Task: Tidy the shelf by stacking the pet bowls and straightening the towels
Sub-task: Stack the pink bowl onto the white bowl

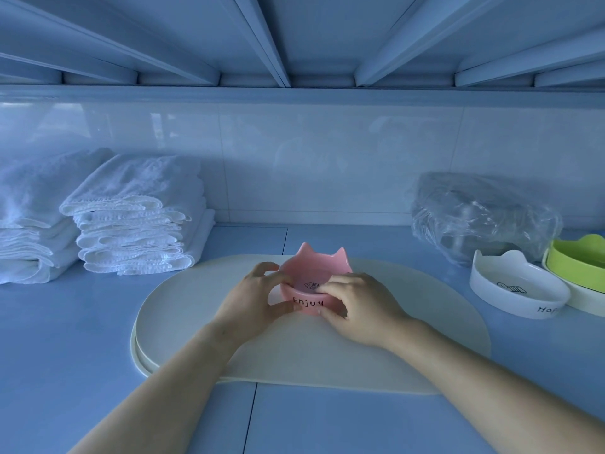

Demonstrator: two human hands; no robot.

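The left grip (252,296) and right grip (357,306) hold the pink cat-ear bowl (322,262) on the cream mat (183,322) in the middle of the shelf (65,339). Folded white towels (137,217) are stacked at back left; a white bowl (514,290) and a green bowl (579,263) sit at the right edge.

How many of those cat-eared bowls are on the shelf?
3: a pink bowl on the mat in the middle, a white bowl to its right, a green bowl at the right edge. The plastic bag behind may hide more.
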